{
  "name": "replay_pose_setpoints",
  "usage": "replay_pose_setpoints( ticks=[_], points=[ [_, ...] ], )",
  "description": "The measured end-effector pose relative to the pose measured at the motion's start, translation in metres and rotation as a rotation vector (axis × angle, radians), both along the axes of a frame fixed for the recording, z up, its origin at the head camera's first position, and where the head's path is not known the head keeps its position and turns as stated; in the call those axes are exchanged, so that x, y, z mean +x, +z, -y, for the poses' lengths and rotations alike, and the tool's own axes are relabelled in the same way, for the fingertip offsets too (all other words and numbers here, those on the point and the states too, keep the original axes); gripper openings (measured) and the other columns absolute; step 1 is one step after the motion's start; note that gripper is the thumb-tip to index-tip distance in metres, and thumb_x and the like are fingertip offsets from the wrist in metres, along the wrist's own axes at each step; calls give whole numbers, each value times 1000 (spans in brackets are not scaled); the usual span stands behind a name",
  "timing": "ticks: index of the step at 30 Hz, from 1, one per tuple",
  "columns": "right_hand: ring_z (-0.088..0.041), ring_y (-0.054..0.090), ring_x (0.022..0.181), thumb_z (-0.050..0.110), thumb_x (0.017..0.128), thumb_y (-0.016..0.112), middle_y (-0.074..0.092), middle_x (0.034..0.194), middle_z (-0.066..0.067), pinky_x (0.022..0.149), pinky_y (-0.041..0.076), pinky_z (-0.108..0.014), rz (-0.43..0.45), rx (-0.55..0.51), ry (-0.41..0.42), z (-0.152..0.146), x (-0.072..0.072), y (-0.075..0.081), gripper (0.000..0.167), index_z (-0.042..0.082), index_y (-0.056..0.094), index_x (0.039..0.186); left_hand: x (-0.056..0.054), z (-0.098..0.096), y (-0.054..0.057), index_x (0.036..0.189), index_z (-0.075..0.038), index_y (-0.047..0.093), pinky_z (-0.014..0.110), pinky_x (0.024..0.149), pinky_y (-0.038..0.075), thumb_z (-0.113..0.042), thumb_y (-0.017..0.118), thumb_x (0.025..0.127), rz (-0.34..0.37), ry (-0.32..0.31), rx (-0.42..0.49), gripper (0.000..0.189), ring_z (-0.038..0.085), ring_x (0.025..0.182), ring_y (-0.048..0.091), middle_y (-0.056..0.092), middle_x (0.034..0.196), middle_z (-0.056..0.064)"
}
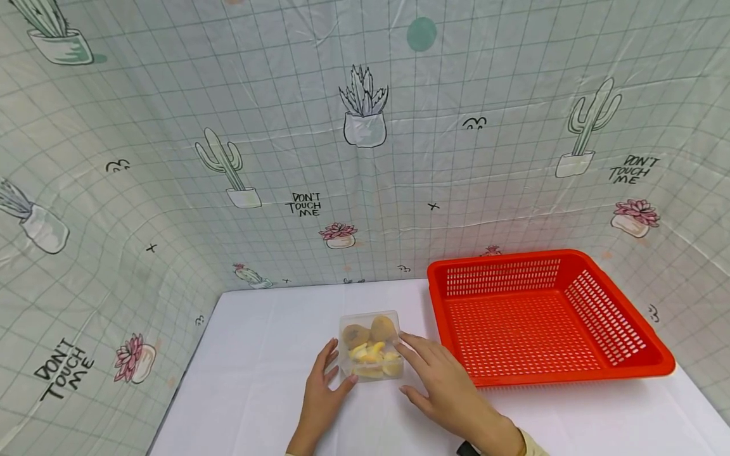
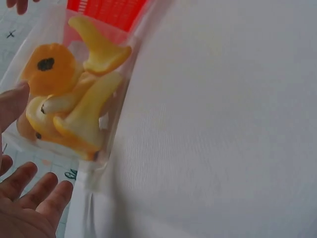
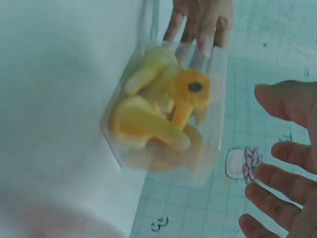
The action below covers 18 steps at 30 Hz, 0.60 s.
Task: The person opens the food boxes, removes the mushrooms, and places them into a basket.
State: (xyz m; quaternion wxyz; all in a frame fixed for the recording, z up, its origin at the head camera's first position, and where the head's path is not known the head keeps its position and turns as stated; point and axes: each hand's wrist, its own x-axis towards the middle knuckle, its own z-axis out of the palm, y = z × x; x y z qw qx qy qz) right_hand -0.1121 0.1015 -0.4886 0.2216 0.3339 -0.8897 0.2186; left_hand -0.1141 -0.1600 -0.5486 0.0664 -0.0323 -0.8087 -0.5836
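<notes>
A clear plastic box (image 1: 371, 347) sits on the white tabletop. Inside it are several yellow and orange mushroom-shaped pieces (image 2: 89, 116), some with a dark spot. My left hand (image 1: 324, 394) is at the box's left side, fingers spread and thumb by the near left corner; whether it touches the wall I cannot tell. On the other side, my right hand (image 1: 441, 380) has its fingers extended by the right wall. In the right wrist view those right fingers (image 3: 280, 181) are spread apart from the box, with nothing held.
A large red plastic basket (image 1: 547, 373) with perforated walls stands to the right of the box, behind my right hand. White cloth (image 1: 245, 380) covers the table. A curtain (image 1: 365, 177) printed with a grid and cacti encloses the back and sides.
</notes>
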Motion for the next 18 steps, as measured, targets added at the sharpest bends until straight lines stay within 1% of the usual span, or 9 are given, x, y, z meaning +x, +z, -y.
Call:
replay_pose_setpoints(
  ticks=[4, 8, 10, 14, 18],
  points=[
    [-26, 63, 129, 20, 74, 96, 62, 145, -7, 101, 58, -48, 24, -42, -2, 10, 0, -5, 71, 8, 66, 138, 0, -3, 0, 157, 6, 38, 47, 114, 48, -7, 83, 91, 8, 15, 65, 81, 47, 144, 46, 41, 161, 27],
    [-25, 64, 128, 15, 72, 97, 65, 142, -7, 100, 59, -47, 39, -89, -18, 21, -1, -9, 70, 9, 67, 134, 1, -7, -1, 155, 8, 39, 45, 111, 51, -4, 83, 90, 14, 15, 105, 80, 50, 142, 47, 40, 159, 31],
    [-25, 64, 127, 12, 70, 98, 67, 140, -7, 100, 58, -47, 32, -115, -25, 25, -2, -11, 69, 9, 69, 132, 0, -9, -2, 155, 8, 40, 45, 110, 52, -2, 82, 89, 21, 20, 126, 79, 50, 141, 48, 41, 159, 31],
    [-26, 65, 124, 9, 67, 98, 68, 137, -6, 101, 57, -47, 24, -157, -34, 32, -3, -16, 68, 9, 70, 129, -1, -11, -3, 154, 7, 42, 43, 110, 53, 0, 82, 88, 27, 41, 149, 77, 49, 141, 49, 45, 157, 29],
    [-26, 66, 123, 7, 67, 98, 69, 134, -5, 100, 58, -46, 29, -196, -26, 38, -6, -22, 64, 8, 72, 126, -2, -11, -5, 153, 7, 43, 41, 109, 53, 1, 82, 88, 30, 54, 153, 76, 49, 140, 50, 47, 155, 30]
  ],
)
